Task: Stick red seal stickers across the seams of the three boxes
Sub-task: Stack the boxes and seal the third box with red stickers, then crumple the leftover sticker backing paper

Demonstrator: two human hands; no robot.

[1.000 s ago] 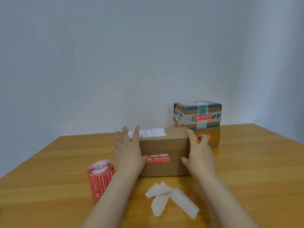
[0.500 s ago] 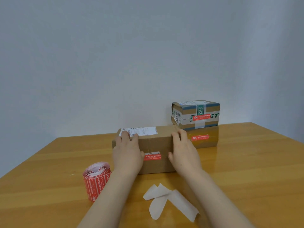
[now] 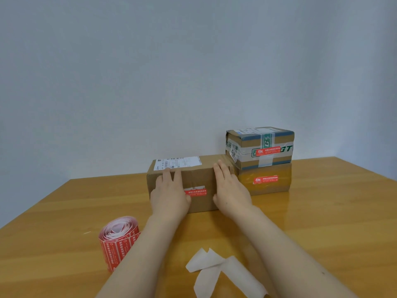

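Observation:
A long brown box [image 3: 198, 175] lies on the wooden table [image 3: 326, 214], with a red seal sticker [image 3: 196, 192] on its front face. My left hand [image 3: 169, 194] and my right hand [image 3: 231, 192] lie flat against that face, fingers pointing up, on either side of the sticker. Just to the right, a taped box [image 3: 279, 140] with green print sits on top of a lower brown box [image 3: 268, 189]. Each carries a red sticker, one on the upper box's front [image 3: 268, 151] and one on the lower box's front [image 3: 265, 179]. The long box's right end is close to this stack.
A roll of red seal stickers [image 3: 117, 239] stands at the near left. White peeled backing strips [image 3: 219, 269] lie near the front edge between my forearms. A plain wall rises behind the table.
The long box has slid away from me and to the left relative to the stack. My hands have shifted from its ends onto its front face.

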